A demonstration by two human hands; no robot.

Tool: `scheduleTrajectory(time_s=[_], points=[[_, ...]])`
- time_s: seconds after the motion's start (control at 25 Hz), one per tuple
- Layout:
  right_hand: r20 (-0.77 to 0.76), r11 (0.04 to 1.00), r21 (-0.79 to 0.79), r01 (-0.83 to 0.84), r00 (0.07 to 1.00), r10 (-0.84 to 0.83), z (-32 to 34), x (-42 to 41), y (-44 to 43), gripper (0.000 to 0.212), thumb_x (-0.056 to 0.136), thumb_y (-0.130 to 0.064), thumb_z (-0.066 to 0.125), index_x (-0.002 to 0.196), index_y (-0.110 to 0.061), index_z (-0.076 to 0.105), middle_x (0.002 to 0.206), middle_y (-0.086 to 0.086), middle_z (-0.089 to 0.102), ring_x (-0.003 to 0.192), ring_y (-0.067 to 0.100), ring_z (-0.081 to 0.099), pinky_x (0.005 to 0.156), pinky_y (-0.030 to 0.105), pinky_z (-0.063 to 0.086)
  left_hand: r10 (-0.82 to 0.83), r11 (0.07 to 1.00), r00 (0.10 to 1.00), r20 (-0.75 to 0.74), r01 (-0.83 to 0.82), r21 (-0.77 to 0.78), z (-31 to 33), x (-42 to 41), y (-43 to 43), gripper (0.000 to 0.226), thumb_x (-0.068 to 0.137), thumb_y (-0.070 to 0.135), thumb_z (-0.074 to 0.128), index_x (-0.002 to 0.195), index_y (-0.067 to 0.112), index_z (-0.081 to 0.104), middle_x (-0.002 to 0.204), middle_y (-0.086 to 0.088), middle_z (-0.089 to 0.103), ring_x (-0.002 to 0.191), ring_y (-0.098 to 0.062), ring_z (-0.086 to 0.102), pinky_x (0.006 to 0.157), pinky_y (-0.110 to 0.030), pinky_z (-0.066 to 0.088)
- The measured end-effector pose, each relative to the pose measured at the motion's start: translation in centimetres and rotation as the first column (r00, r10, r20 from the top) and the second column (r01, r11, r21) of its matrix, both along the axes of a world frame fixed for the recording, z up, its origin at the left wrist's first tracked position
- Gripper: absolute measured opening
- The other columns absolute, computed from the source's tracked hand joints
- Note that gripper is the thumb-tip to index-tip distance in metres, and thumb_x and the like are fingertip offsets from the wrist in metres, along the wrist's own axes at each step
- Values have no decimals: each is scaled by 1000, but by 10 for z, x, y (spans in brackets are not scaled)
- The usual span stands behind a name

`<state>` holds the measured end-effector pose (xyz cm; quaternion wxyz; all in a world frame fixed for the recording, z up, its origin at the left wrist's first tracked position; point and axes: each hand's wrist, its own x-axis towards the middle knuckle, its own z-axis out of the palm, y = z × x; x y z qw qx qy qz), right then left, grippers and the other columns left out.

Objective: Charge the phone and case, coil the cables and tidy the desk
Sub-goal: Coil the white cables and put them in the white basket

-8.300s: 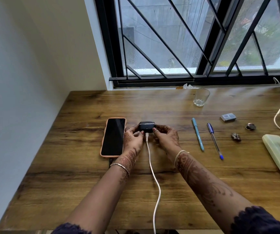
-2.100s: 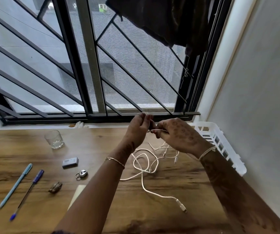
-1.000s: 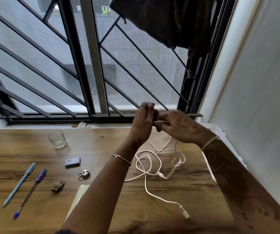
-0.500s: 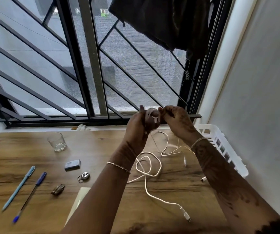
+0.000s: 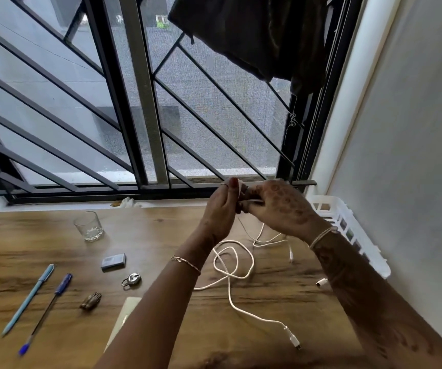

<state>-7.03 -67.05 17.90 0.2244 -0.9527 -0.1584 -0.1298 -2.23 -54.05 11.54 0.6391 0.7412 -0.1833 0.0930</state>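
I have both grips, left hand (image 5: 221, 209) and right hand (image 5: 281, 209), pinching the white cables (image 5: 230, 291) at frame centre; most sprawls uncoiled on the worktop (image 5: 161, 235) below; pens (image 5: 27, 300) lower left untidied.

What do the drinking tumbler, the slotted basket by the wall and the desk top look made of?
Short clear tumbler: likely glass; see-through, thick bright base.
White slotted basket: moulded plastic, matte; uniform white, cut-out slots.
Brown desk top: wood or wood-look laminate, cannot tell which; grain streaks, faint sheen.
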Motion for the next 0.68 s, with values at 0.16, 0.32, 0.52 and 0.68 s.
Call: scheduleTrajectory(time_s=[0.16, 0.32, 0.52, 0.68], points=[[63, 973, 222, 56, 995, -72, 8, 16, -17, 28, 68, -49, 79, 70, -22, 72, 68, -9, 70, 69, 5, 66, 66, 26, 53, -153, 983, 958, -243, 124, -133, 4, -18, 7, 56, 97, 54, 29, 77, 15, 64, 62, -3, 63, 54, -11, 53, 56, -28, 50], [-19, 841, 539, 56, 998, -55, -31, 32, -16, 26, 77, -36, 76, 69, -13, 68, 65, 4, 68, 62, 9, 57, 62, 32, 48, -280, 902, 903, -325, 132, -411, 14, -28, -1, 35, 100, 26, 40, 83, 2, 60, 50, 4, 62, 43, -1, 54, 52, -22, 53], [-57, 851, 516, 104, 995, -87, -65, 28, -5, 14, 92, -18, 59, 91, -17, 73, 71, 2, 69, 58, 7, 57, 63, 30, 49, -353, 724, 865, -357, 11, -690, 8, -24, 0, 36, 100, 28, 39, 82, 2, 57, 48, 2, 61, 44, -6, 58, 51, -19, 52], [-184, 884, 464, 61, 983, 28, -70, 18, -2, 29, 93, -15, 57, 73, -36, 61, 68, -6, 64, 54, 6, 56, 56, 21, 43, -355, 686, 856, -376, -35, -726, 12, -24, 4, 39, 100, 33, 37, 75, 6, 50, 35, 7, 42, 31, -4, 44, 42, -16, 43]])
